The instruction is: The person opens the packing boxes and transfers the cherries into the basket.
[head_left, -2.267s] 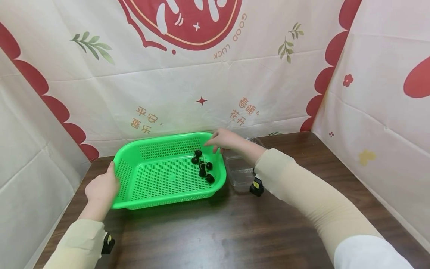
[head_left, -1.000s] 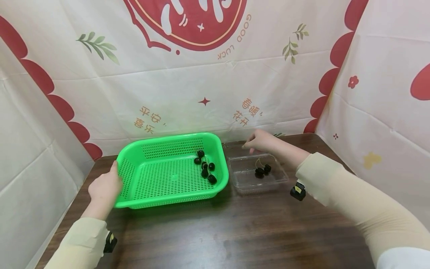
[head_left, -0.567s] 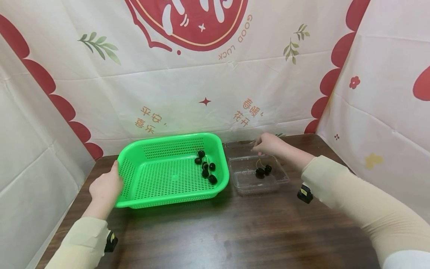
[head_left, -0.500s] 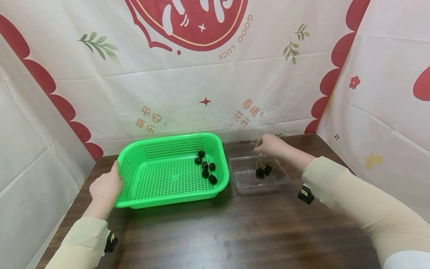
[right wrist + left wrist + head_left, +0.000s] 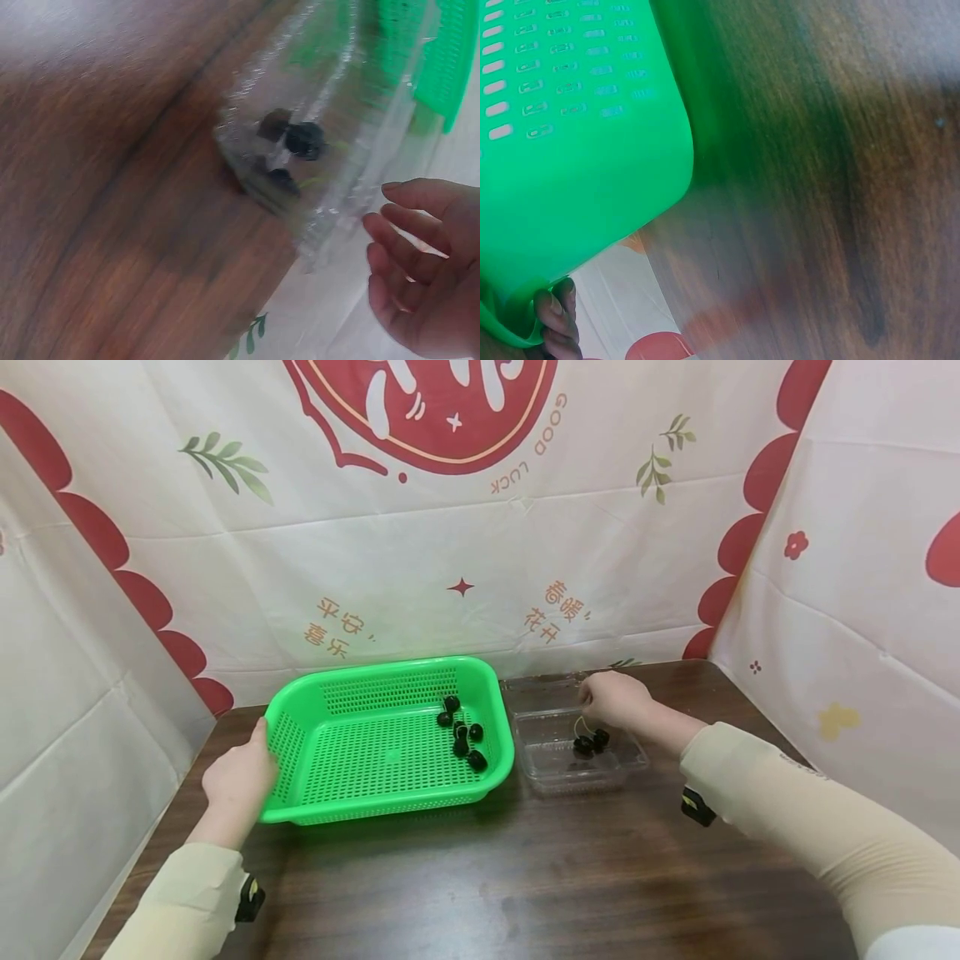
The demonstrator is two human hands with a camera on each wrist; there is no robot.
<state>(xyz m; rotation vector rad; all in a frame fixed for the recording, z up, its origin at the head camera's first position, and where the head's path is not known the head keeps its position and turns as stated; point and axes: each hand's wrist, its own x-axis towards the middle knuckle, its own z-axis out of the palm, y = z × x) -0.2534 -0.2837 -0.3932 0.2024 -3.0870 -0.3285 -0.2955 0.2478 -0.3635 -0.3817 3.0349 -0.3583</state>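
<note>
My left hand [image 5: 242, 777] grips the left rim of a green plastic basket [image 5: 375, 672], its fingers [image 5: 559, 322] curled over the edge in the left wrist view. Several dark cherries [image 5: 461, 747] lie at the basket's right end. To its right stands a clear plastic container [image 5: 536, 768] holding a pair of dark cherries [image 5: 305, 141] with pale stems. My right hand [image 5: 617, 700] is over the container's back right part, near the stems. In the right wrist view its fingers [image 5: 405, 255] are loosely bent, apart from the thumb, with nothing seen between them.
The container's clear lid [image 5: 536, 693] lies folded back behind it. A brown wooden table [image 5: 480, 877] carries everything. A printed white cloth [image 5: 405, 560] hangs right behind the basket, and cloth walls close in both sides.
My right hand has moved from the basket's right end across to the container, then lowered slightly toward the cherries there. My left hand keeps its grip on the basket rim.
</note>
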